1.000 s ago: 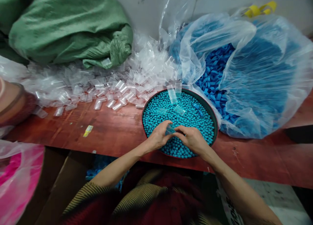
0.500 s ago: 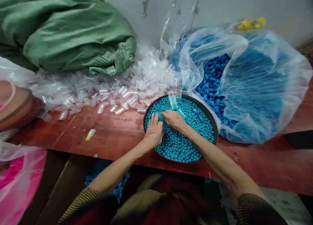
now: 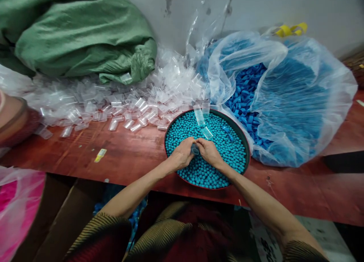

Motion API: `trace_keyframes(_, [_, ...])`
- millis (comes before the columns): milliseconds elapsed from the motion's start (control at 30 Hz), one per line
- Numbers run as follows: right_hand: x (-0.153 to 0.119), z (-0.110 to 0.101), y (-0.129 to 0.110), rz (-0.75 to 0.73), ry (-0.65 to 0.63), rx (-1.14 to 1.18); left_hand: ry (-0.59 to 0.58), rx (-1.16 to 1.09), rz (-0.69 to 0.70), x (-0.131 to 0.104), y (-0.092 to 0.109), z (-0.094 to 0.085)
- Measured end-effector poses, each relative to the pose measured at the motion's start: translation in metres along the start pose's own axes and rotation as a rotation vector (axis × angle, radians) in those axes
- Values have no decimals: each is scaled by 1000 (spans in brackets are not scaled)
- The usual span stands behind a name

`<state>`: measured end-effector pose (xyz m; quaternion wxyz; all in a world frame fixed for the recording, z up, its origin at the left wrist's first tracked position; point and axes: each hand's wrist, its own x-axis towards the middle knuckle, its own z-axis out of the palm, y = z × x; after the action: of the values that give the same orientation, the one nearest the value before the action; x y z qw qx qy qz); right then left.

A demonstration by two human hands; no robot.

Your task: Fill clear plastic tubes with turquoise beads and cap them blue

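There are two hands [image 3: 181,154], many beads [image 3: 210,173] and one green sack [image 3: 85,38].

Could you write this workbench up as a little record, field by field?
Left hand: holding a small tube-like piece
Right hand: at that same piece
Basin: round, under both hands, holding turquoise beads
Clear plastic pieces: heaped behind the basin and to its left
Blue strips: inside a translucent bag, right of the basin
Green sack: back left, next to the clear plastic pieces
Table: reddish-brown

grey wall [image 3: 256,11] with dark smudges [image 3: 168,5], reddish-brown table [image 3: 142,148], dim light
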<state>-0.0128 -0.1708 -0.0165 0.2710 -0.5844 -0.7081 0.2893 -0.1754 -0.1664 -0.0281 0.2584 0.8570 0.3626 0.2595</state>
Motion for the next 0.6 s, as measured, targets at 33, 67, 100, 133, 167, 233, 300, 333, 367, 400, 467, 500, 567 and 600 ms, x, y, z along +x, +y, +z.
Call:
trace_keyframes(33, [-1, 1, 1, 4, 16, -15, -13, 7, -16, 1, 1, -1])
trace_keyframes(67, [-3, 3, 1, -4, 26, -38, -34, 21, -45, 2, 3, -1])
trace_keyframes(100, [-4, 3, 1, -18, 27, -76, -61, 43, -87, 3, 5, -3])
trace_keyframes(133, [-6, 3, 1, -35, 12, -129, -93, 72, -133, 4, 6, -4])
trace_keyframes(167, [-7, 2, -1, -48, -20, -196, -130, 105, -175, 5, 8, -6])
trace_keyframes(233, [-6, -5, -4, -46, -84, -334, -207, 167, -223, 8, 12, -11])
trace_keyframes(300, [0, -16, -7, -8, -61, -445, -262, 212, -236, 11, 16, -15])
trace_keyframes(333, [5, -21, -9, 25, -21, -490, -279, 227, -236, 12, 17, -16])
trace_keyframes(367, [12, -27, -9, 66, 20, -531, -290, 239, -236, 12, 18, -17])
trace_keyframes(400, [20, -32, -8, 108, 40, -570, -297, 249, -238, 13, 19, -18])
trace_keyframes(467, [34, -39, -4, 169, 5, -624, -310, 257, -244, 12, 19, -18])
trace_keyframes(500, [39, -41, -1, 179, -29, -633, -310, 254, -248, 10, 18, -17])
trace_keyframes(567, [44, -44, 5, 152, -54, -600, -278, 236, -253, 7, 17, -14])
trace_keyframes(600, [43, -44, 7, 124, -31, -552, -247, 218, -248, 6, 16, -12])
